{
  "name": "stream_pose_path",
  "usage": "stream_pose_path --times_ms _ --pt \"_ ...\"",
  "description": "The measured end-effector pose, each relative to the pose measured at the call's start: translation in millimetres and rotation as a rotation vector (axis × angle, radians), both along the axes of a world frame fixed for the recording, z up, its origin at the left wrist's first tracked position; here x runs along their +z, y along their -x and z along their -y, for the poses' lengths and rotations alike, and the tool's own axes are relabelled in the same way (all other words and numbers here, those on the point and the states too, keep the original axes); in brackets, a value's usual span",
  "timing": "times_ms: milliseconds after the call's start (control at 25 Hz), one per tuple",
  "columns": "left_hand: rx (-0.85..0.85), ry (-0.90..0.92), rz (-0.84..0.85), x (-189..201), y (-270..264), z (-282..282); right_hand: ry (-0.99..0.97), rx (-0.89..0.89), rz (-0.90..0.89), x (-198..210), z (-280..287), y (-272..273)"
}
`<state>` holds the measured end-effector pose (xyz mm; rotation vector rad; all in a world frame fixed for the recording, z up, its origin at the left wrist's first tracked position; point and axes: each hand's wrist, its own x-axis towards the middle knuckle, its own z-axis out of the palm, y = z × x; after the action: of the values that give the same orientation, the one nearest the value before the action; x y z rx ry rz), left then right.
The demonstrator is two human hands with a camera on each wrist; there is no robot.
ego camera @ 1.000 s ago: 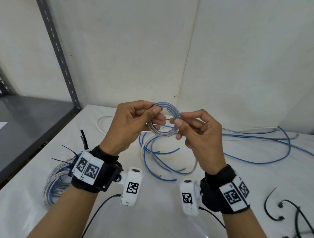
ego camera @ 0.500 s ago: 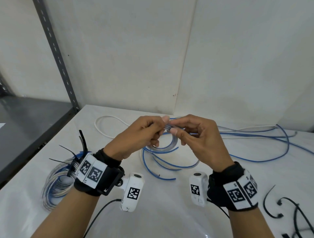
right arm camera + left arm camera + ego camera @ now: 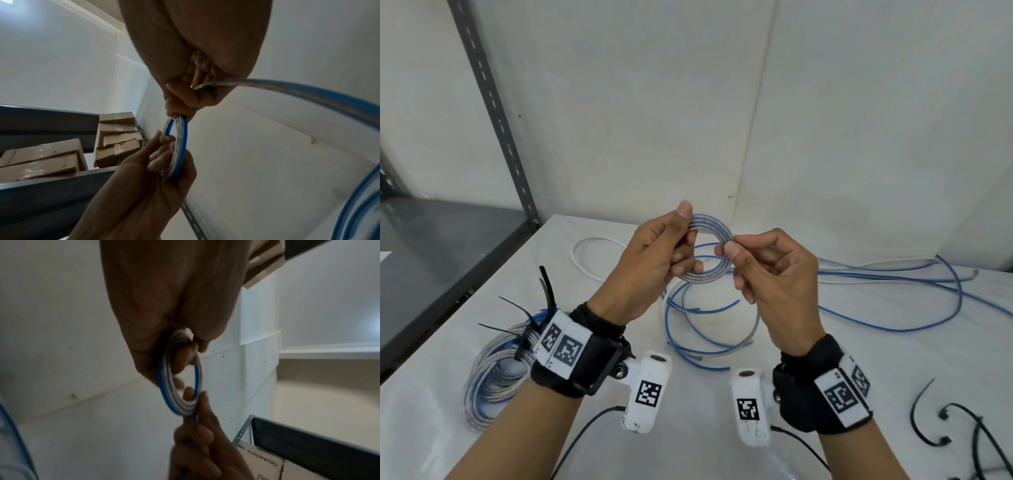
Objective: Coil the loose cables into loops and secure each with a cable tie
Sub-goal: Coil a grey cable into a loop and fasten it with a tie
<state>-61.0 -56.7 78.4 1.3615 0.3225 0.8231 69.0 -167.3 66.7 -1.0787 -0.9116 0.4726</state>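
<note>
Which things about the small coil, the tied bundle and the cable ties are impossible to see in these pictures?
- Small coil: its left side is hidden by the left hand in the head view; the turns blur in the left wrist view.
- Tied bundle: partly behind the left wristband in the head view.
- Loose cable ties: cut off by the right and bottom edges of the head view, so their number is unknown.
- Right hand: its fingers hide the cable inside.
</note>
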Motion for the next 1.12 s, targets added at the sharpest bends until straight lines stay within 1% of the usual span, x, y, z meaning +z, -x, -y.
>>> stream_pose_path --times_ms 80,160,240,280,360,440,600,720,840,960,1040,1120 --pt "-0.016 -0.169 -0.102 -2.8 6.6 -8.1 0.034 0.009 0.079 3.3 5.1 -11.5" --pt "-0.064 -0.303 -0.225 -3.5 14.4 -13.2 0.129 0.065 0.210 6.0 12.0 -24.3" --pt "-0.094 -0.336 -0.304 -4.2 17.1 -13.7 0.212 0.113 0.295 7.7 17.2 -32.8" --pt "-0.075 -0.339 -0.306 -4.3 15.8 -11.8 0.222 0.104 0.312 7.5 18.2 -35.5" --pt "0.012 -0.321 -0.252 -5.1 11.7 -8.9 0.191 0.043 0.320 6.4 16.4 -36.2" --pt "0.096 -0.260 -0.161 -4.6 8.3 -8.7 0.140 0.001 0.303 3.3 12.1 -31.5" --pt "0.235 -0.082 0.012 -0.2 8.0 -11.7 0.073 -0.063 0.138 -8.1 -1.5 -11.9" --pt "0.259 -0.013 0.045 1.4 6.5 -9.0 -0.004 -0.120 0.023 -16.7 -9.3 3.9" --pt "0.238 0.005 0.051 -1.4 2.8 -3.9 -0.076 -0.178 -0.047 -19.5 -12.8 14.2" --pt "0.168 -0.019 0.026 0.4 3.7 -2.9 -0.106 -0.198 -0.007 -14.5 -10.8 4.9" --pt "0.050 -0.055 -0.095 2.4 6.9 -4.1 -0.051 -0.115 0.080 -9.7 -5.4 -10.2" --pt "-0.080 -0.048 -0.243 1.8 8.8 -5.0 0.063 0.016 0.240 -6.3 2.5 -22.3"
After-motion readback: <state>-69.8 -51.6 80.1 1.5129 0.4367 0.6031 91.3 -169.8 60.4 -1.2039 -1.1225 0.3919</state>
